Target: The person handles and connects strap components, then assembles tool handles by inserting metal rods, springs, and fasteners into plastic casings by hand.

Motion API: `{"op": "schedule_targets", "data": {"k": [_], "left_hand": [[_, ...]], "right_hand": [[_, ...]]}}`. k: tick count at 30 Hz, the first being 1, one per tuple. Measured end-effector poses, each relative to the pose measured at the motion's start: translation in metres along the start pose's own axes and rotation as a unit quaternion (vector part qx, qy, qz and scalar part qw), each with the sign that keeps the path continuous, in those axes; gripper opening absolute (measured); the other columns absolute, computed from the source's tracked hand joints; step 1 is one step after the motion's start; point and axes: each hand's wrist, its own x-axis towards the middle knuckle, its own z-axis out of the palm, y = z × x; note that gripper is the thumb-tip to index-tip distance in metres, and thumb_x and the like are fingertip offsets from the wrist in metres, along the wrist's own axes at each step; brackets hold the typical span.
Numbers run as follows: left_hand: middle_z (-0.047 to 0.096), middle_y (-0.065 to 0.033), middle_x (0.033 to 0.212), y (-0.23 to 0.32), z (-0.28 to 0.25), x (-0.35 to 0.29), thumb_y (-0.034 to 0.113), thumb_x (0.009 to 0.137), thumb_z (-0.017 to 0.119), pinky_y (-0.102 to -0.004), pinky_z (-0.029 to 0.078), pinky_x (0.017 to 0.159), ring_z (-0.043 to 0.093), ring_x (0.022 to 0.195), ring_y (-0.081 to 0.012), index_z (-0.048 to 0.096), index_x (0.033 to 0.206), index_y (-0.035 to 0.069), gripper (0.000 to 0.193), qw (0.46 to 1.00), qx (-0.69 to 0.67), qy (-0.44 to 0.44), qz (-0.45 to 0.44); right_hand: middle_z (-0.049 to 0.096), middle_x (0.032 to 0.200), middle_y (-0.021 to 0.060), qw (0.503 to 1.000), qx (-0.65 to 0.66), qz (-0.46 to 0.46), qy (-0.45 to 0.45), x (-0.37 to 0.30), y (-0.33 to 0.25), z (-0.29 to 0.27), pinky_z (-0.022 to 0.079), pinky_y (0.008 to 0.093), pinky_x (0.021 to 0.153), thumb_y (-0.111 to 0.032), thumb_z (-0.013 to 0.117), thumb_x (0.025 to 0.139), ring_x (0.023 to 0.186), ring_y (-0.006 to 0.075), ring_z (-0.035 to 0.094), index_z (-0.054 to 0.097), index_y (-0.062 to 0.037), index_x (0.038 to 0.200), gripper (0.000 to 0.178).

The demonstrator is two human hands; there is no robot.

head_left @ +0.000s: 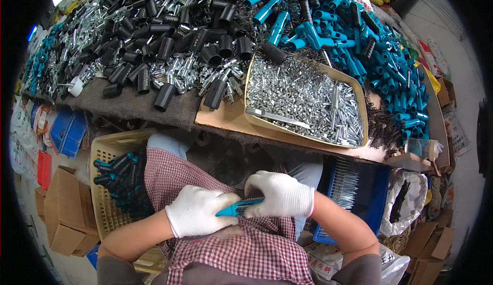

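Observation:
Over my lap, in white knit gloves, both hands are closed on one teal plastic tube [239,208]. My left hand [202,211] grips its left end, thumb along the top. My right hand [280,194] holds the other end, and its fingers hide that end. A darker slot or strip shows on the tube's side between the hands. Beyond them, on the table, a cream tray [365,118] holds many small metal pins and short metal pieces, with a flat metal bar [280,119] lying across its near side.
Black sleeves [164,96] and metal rods pile up at the table's left; teal tubes [395,90] and dark springs [377,126] heap at its right. A yellow crate [100,182] of teal-and-black parts stands left of my lap. To the right sits a blue bin [370,198] with metal rods.

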Motion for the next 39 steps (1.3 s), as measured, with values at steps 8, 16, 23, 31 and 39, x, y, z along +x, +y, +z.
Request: {"op": "schedule_targets", "data": {"k": [8, 16, 23, 31, 39], "left_hand": [[0.063, -0.0045, 0.068, 0.001, -0.011, 0.001, 0.041, 0.083, 0.066, -0.0352, 0.053, 0.05, 0.067, 0.058, -0.023, 0.065, 0.102, 0.017, 0.031, 0.999, 0.019, 0.027, 0.033], [0.06, -0.0036, 0.07, -0.002, -0.012, 0.011, 0.041, 0.082, 0.067, -0.0358, 0.052, 0.05, 0.066, 0.059, -0.0233, 0.063, 0.106, 0.018, 0.034, 0.997, 0.04, 0.033, 0.058], [0.062, -0.0048, 0.075, -0.008, -0.016, 0.021, 0.042, 0.079, 0.071, -0.0366, 0.053, 0.053, 0.067, 0.063, -0.0242, 0.063, 0.111, 0.016, 0.042, 0.999, 0.033, 0.006, 0.043], [0.068, -0.0185, 0.106, -0.018, -0.017, 0.022, 0.028, 0.08, 0.073, -0.0356, 0.054, 0.083, 0.069, 0.095, -0.0282, 0.059, 0.126, 0.002, 0.054, 0.969, -0.236, -0.011, -0.066], [0.062, -0.0105, 0.099, 0.008, -0.012, 0.039, 0.006, 0.08, 0.057, -0.02, 0.047, 0.054, 0.056, 0.071, -0.0093, 0.045, 0.138, -0.004, 0.06, 0.775, -0.587, 0.112, -0.203]], "right_hand": [[0.067, 0.083, 0.0147, 0.969, 0.209, 0.037, -0.129, -0.001, 0.017, 0.011, 0.051, 0.0358, 0.072, -0.034, 0.074, 0.085, 0.078, 0.0209, 0.065, 0.064, 0.0009, 0.113, 0.045], [0.066, 0.089, 0.0236, 0.979, 0.198, 0.05, -0.009, -0.012, 0.008, 0.027, 0.05, 0.0436, 0.076, -0.032, 0.069, 0.087, 0.086, 0.0366, 0.066, 0.062, 0.002, 0.104, 0.038], [0.068, 0.086, 0.0202, 0.974, 0.184, 0.122, 0.051, -0.015, 0.006, 0.022, 0.053, 0.0389, 0.073, -0.033, 0.077, 0.08, 0.081, 0.0312, 0.069, 0.066, -0.001, 0.107, 0.043], [0.068, 0.094, 0.0168, 0.966, -0.015, 0.052, 0.253, -0.027, 0.02, -0.059, 0.052, 0.0411, 0.078, -0.035, 0.073, 0.082, 0.089, 0.0338, 0.066, 0.068, -0.0041, 0.101, 0.037], [0.067, 0.105, 0.0221, 0.857, -0.238, 0.271, 0.369, -0.017, 0.071, -0.122, 0.05, 0.0452, 0.085, -0.018, 0.067, 0.083, 0.095, 0.0396, 0.065, 0.047, -0.0056, 0.134, 0.056]]}}
